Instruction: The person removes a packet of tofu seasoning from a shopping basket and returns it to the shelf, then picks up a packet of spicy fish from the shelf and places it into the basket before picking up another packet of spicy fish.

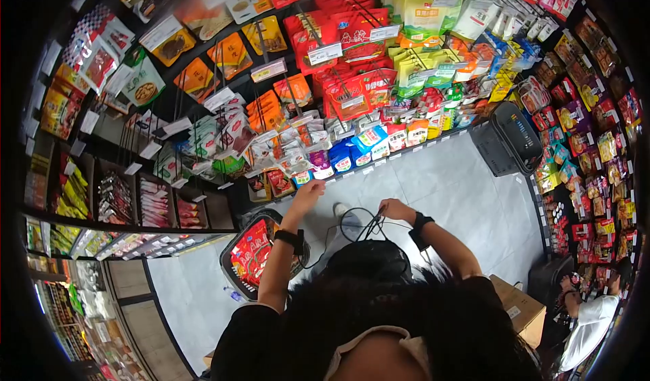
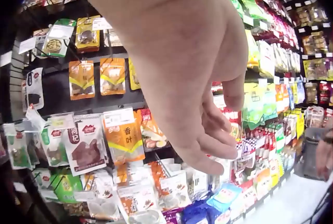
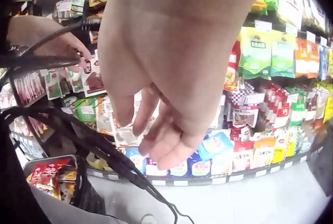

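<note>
My left hand (image 1: 308,197) reaches out near the low shelf front, and in the left wrist view its fingers (image 2: 216,148) hang loosely bent with nothing between them. Spice pouches (image 2: 122,135) hang behind that hand on the rack. My right hand (image 1: 398,210) is held out before my body, fingers (image 3: 165,143) relaxed and holding nothing in the right wrist view. Black cables (image 1: 365,227) loop beside it in the head view. Past its fingertips, blue bags (image 3: 200,165) stand along the bottom shelf.
A black shopping basket (image 1: 229,273) with red packets (image 1: 252,252) stands on the floor to the left. Another dark basket (image 1: 497,147) is at the shelf's right end. A cardboard box (image 1: 518,313) and another person's arm (image 1: 571,296) are at the lower right.
</note>
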Tool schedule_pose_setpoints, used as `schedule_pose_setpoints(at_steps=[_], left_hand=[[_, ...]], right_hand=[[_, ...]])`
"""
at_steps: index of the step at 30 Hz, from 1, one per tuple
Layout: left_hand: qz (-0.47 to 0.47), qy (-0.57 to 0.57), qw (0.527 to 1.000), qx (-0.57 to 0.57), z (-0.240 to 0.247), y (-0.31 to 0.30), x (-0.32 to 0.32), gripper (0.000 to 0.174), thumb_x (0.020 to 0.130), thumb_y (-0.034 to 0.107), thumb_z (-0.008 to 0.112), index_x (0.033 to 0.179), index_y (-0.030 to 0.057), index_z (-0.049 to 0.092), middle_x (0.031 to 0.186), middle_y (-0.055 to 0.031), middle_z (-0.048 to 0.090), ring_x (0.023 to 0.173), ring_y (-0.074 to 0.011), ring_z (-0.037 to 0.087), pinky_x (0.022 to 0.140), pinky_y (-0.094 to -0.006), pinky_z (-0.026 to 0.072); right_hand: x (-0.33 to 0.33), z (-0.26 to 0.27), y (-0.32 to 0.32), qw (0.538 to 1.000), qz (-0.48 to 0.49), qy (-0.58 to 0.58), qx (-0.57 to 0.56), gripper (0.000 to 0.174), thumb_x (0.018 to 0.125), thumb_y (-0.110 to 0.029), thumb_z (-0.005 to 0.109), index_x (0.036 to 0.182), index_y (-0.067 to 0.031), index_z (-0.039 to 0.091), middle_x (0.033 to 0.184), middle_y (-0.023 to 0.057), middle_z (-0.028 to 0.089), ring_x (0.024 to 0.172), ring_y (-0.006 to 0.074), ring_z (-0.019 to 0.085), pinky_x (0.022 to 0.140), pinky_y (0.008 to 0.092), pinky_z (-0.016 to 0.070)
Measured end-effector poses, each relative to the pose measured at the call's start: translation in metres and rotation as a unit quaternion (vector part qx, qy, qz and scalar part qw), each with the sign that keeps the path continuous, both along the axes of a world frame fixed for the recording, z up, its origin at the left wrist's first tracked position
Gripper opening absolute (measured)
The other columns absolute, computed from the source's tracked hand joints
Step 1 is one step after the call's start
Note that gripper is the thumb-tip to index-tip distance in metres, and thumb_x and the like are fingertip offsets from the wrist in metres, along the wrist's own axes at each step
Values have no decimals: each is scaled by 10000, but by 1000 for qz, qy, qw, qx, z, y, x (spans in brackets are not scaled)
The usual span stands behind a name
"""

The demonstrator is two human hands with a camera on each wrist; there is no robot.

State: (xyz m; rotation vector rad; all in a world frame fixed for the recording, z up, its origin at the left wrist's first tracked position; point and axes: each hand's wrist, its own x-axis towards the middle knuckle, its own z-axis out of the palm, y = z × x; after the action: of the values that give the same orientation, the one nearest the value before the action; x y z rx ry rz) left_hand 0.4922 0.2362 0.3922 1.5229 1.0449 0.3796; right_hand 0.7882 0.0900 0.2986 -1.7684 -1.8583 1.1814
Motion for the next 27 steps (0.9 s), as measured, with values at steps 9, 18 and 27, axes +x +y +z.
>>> schedule_pose_setpoints(at_steps=[9,18,27], left_hand=[[26,-33,988,-148,23,107,11,256,872,214,507,1092,86,533,997,-39,591,864,-127,581,694,-250,465],[-20,-83,991,-99,76,170,94,329,869,317,532,1092,75,538,939,-12,581,836,-111,562,692,-237,453],[-6,-126,987,-94,105,194,167,283,866,269,539,1084,88,539,898,7,544,805,-106,524,674,-253,448]], right_hand=[[75,54,93,988,-135,-52,60,197,737,-244,603,841,-77,621,825,125,638,764,276,613,702,347,482],[101,118,182,974,-204,26,95,206,764,-222,590,854,-38,620,790,113,635,712,229,615,631,321,477],[157,180,284,972,-179,68,139,267,780,-210,597,974,-31,565,797,133,631,748,238,612,649,322,475]])
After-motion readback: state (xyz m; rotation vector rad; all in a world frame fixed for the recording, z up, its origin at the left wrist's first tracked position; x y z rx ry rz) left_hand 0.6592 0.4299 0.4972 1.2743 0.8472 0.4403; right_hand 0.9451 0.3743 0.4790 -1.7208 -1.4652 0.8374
